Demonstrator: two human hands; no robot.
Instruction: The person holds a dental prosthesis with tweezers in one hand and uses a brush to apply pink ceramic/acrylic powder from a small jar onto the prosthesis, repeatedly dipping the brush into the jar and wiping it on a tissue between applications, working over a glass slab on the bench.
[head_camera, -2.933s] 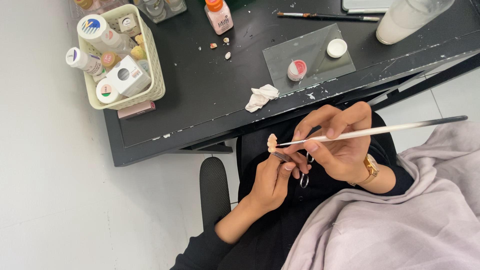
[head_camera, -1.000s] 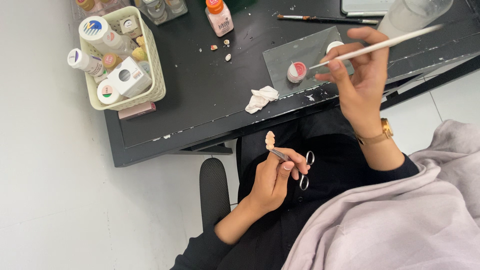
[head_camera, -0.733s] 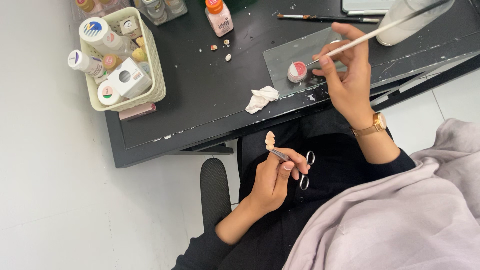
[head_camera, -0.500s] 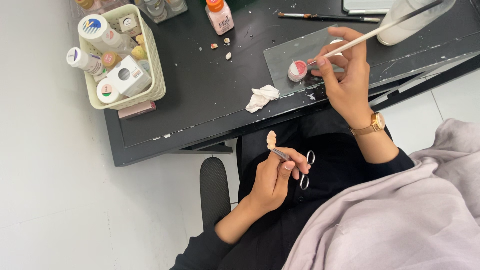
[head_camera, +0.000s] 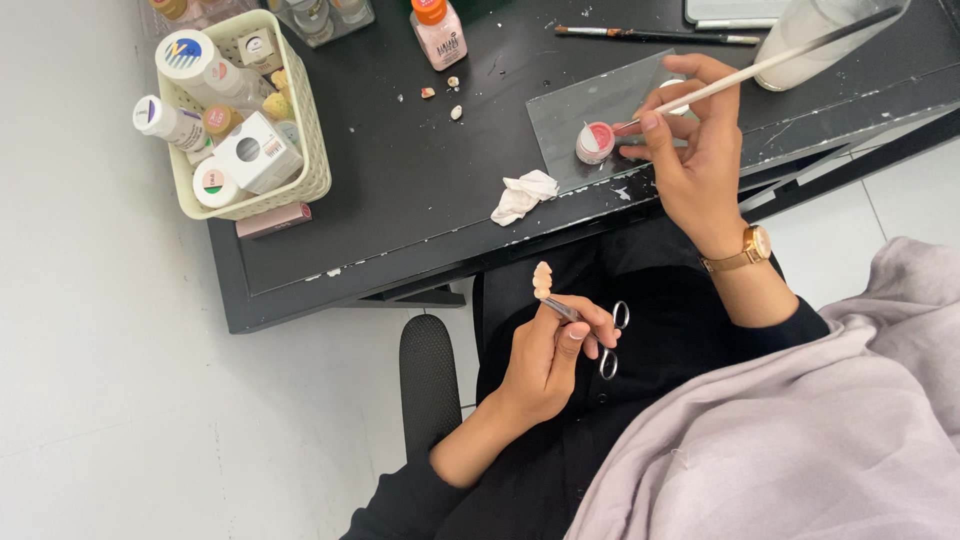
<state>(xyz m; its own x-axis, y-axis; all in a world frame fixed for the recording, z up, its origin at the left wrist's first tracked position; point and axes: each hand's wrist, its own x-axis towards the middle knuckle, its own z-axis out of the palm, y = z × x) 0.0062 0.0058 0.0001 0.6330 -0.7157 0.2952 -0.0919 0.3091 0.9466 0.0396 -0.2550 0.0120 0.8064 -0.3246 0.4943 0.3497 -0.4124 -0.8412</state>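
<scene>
My left hand (head_camera: 555, 352) grips a pair of metal scissor-handled forceps (head_camera: 590, 325) over my lap. Their tip clamps a small cream tooth-shaped piece (head_camera: 542, 279), held up below the table edge. My right hand (head_camera: 690, 150) reaches over the black table (head_camera: 400, 200) and holds a long white-handled brush (head_camera: 760, 66). The brush tip dips into a small round pot of pink paste (head_camera: 596, 141) that stands on a grey glass slab (head_camera: 590, 105).
A cream plastic basket (head_camera: 300, 110) of small bottles and jars stands at the table's left. A crumpled white tissue (head_camera: 524, 194) lies near the front edge. A pink bottle (head_camera: 438, 30), another brush (head_camera: 650, 35) and a white cup (head_camera: 810, 40) sit at the back.
My right hand left the piece by my lap and carried the brush up to the pink pot on the slab. The left hand stayed still with the forceps.
</scene>
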